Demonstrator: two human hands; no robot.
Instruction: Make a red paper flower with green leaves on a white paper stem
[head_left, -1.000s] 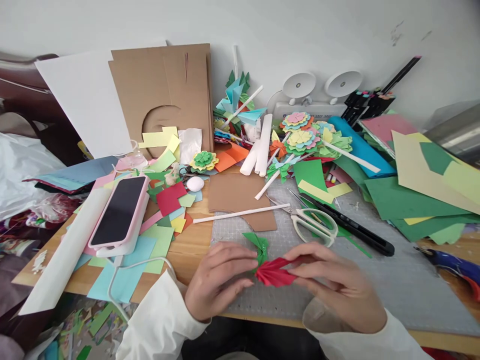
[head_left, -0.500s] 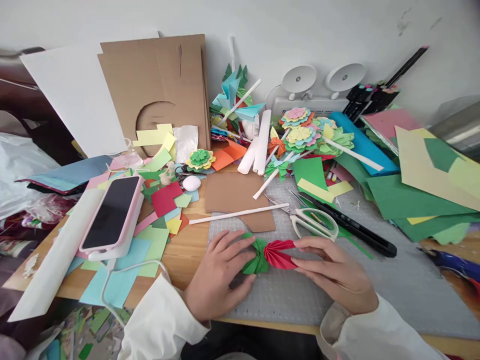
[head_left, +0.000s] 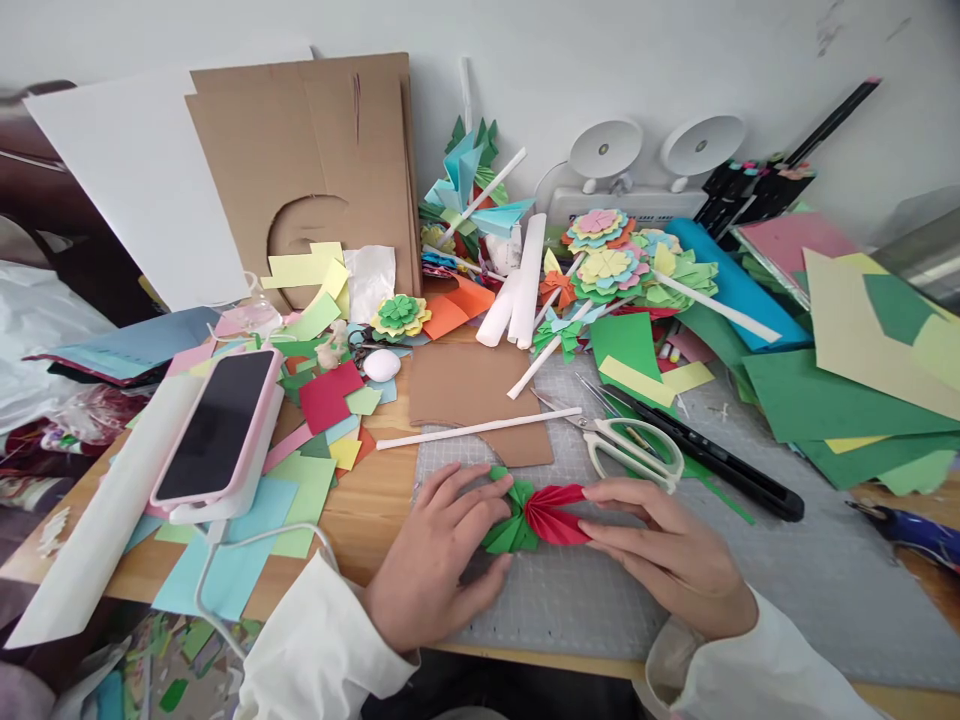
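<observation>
A pleated green paper fan [head_left: 519, 520] and a pleated red paper fan [head_left: 553, 512] meet end to end above the grey cutting mat [head_left: 570, 600]. My left hand [head_left: 446, 550] holds the green fan at its left side, fingertips bent over the edge and thumb below. On the opposite side, the fingers of my right hand [head_left: 671, 545] grip the outer edge of the red fan. Just beyond my hands are a thin white paper stick [head_left: 480, 428] and white-handled scissors [head_left: 634, 452]. My fingers hide part of both fans' outer edges.
A brown cardboard piece [head_left: 480, 385] lies behind the stick. Paper flowers [head_left: 604, 270] are heaped at the back. A phone in a pink case [head_left: 217, 430] rests on the left. A black pen-shaped tool [head_left: 705, 455] and green paper sheets [head_left: 840, 395] occupy the right.
Both hands keep their hold on the fans, with barely any movement in the fingers. The view has shifted slightly.
</observation>
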